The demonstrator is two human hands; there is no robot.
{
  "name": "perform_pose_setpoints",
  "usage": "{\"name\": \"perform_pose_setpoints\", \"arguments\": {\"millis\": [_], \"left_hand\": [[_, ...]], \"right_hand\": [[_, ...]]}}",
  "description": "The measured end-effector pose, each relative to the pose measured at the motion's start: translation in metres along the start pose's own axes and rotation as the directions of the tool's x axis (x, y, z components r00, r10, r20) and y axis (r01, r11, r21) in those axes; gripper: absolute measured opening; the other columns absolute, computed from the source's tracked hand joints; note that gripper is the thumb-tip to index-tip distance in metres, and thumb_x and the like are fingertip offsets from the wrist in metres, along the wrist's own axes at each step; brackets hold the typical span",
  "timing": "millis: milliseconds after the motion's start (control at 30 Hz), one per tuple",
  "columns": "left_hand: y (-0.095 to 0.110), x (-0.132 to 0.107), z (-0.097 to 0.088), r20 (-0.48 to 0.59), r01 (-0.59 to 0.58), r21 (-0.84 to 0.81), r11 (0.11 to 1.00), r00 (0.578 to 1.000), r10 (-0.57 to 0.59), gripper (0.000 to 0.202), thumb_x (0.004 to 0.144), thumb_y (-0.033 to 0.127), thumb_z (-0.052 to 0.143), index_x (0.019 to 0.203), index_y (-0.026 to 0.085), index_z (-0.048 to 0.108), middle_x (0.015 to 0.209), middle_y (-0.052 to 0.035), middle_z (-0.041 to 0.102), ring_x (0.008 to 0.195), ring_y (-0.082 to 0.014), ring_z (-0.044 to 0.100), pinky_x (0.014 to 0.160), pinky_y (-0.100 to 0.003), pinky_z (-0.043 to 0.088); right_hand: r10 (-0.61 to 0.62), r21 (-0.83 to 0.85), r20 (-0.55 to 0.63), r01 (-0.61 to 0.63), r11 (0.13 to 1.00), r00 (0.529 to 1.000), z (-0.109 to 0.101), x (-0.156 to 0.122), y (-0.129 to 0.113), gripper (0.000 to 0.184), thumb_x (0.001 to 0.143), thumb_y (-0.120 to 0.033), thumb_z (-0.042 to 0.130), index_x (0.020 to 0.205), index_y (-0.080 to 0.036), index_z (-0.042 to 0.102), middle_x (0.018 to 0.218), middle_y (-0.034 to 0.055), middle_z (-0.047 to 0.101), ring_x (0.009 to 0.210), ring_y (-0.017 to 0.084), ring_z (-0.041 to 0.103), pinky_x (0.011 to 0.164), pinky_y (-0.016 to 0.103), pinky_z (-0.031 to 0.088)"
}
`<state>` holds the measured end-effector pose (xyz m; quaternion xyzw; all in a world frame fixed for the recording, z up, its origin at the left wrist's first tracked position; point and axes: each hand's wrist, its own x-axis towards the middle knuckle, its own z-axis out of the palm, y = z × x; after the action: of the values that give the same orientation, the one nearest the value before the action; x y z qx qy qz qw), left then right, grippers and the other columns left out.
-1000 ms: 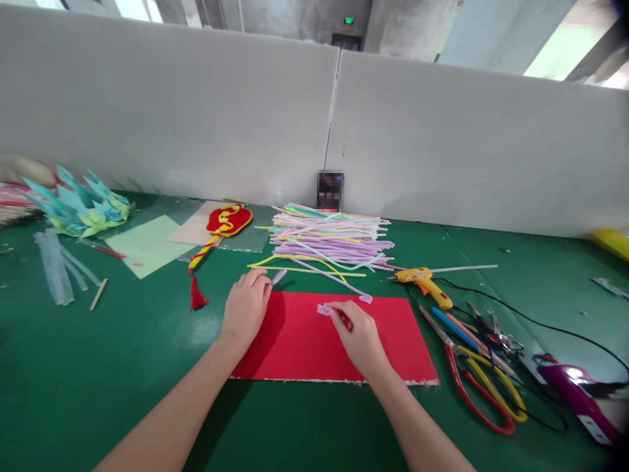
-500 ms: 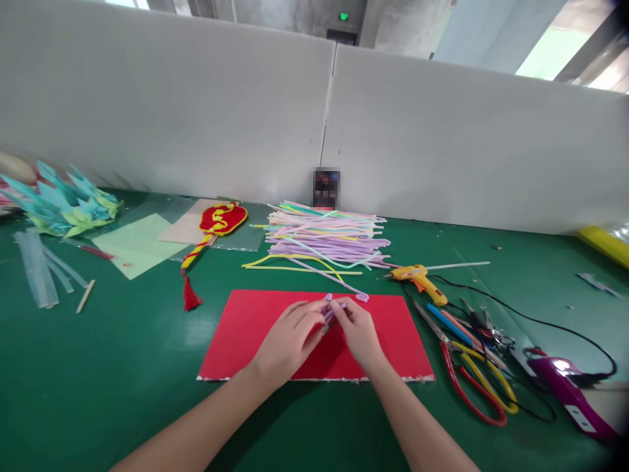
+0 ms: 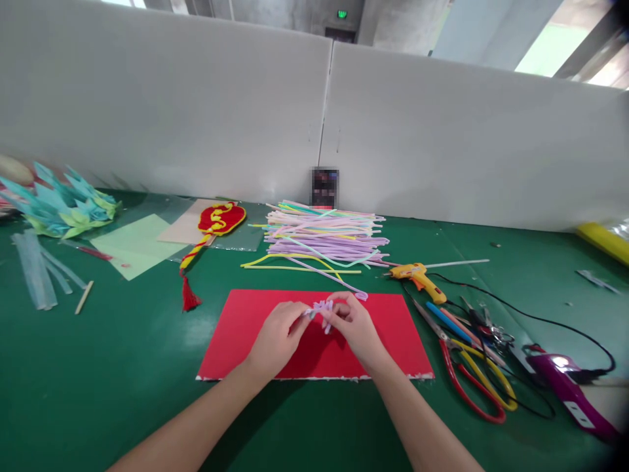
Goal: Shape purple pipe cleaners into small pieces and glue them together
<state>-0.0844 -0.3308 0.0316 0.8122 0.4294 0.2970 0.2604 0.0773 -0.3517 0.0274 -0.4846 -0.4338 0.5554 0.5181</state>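
Over a red board, a lilac pipe cleaner bent into several small loops is held between both hands. The fingers of my left hand pinch its left end. My right hand grips its looped right side between thumb and fingers. Parts of the loops are hidden behind the fingertips. Just beyond the board's far edge lies another lilac pipe cleaner with a curled end. Behind it is a pile of pastel pipe cleaners, lilac at the front.
At right lie a yellow glue gun, scissors with red and yellow handles, and a purple corded tool. A red tasselled fan ornament, green paper and blue-green folded paper are at left. A grey partition stands behind.
My hands have drawn slightly apart, the left moving a little left. More of the looped lilac pipe cleaner now shows between them.
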Motion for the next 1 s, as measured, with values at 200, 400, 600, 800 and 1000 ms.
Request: {"name": "perform_pose_setpoints", "arguments": {"millis": [200,400,600,800,1000], "left_hand": [[-0.004,-0.002,-0.006,-0.124,-0.137,0.142,0.98,0.98,0.155,0.018,0.087,0.023,0.042,0.085,0.017,0.058,0.078,-0.0048,0.061,0.078,-0.0178,0.051,0.074,-0.031,0.039],[0.009,-0.003,-0.006,0.169,0.004,-0.341,0.94,0.984,0.057,0.036,0.09,0.03,0.028,0.081,0.017,0.06,0.071,-0.0029,0.06,0.067,-0.014,0.053,0.067,-0.026,0.043],[0.012,0.001,-0.003,0.278,0.269,-0.461,0.846,0.949,-0.15,0.019,0.081,0.03,0.05,0.083,0.018,0.064,0.086,-0.003,0.066,0.079,-0.0159,0.059,0.075,-0.025,0.045],[0.007,0.004,-0.001,0.313,0.374,-0.613,0.696,0.924,-0.22,0.016,0.077,0.027,0.053,0.081,0.017,0.064,0.084,-0.0042,0.068,0.081,-0.0183,0.061,0.076,-0.03,0.046],[0.006,0.006,-0.005,0.358,0.367,-0.654,0.662,0.92,-0.157,0.016,0.081,0.028,0.048,0.081,0.015,0.058,0.064,-0.0005,0.062,0.062,-0.0135,0.059,0.065,-0.027,0.047]], "right_hand": [[0.009,-0.185,-0.057,-0.019,0.982,0.998,-0.008,-0.001,-0.002,0.024,0.072,-0.04,0.061,0.08,-0.017,0.06,0.055,-0.0018,0.057,0.052,0.011,0.053,0.047,0.021,0.039],[-0.121,-0.31,-0.043,0.102,0.945,0.992,-0.006,-0.003,-0.002,0.017,0.078,-0.034,0.053,0.08,-0.019,0.061,0.067,0.0011,0.063,0.062,0.014,0.058,0.059,0.025,0.045],[-0.218,-0.359,0.002,0.204,0.911,0.976,-0.002,-0.004,0.001,0.012,0.08,-0.029,0.052,0.08,-0.021,0.061,0.082,0.0028,0.063,0.077,0.016,0.058,0.068,0.027,0.046],[-0.311,-0.42,0.036,0.297,0.858,0.95,0.001,-0.006,-0.001,0.012,0.082,-0.023,0.049,0.076,-0.022,0.059,0.074,0.0016,0.058,0.071,0.015,0.055,0.067,0.027,0.045],[-0.374,-0.541,0.041,0.335,0.771,0.927,0.002,-0.012,-0.004,0.016,0.085,-0.026,0.044,0.078,-0.023,0.058,0.073,0.0028,0.056,0.07,0.016,0.053,0.066,0.029,0.043]]}}
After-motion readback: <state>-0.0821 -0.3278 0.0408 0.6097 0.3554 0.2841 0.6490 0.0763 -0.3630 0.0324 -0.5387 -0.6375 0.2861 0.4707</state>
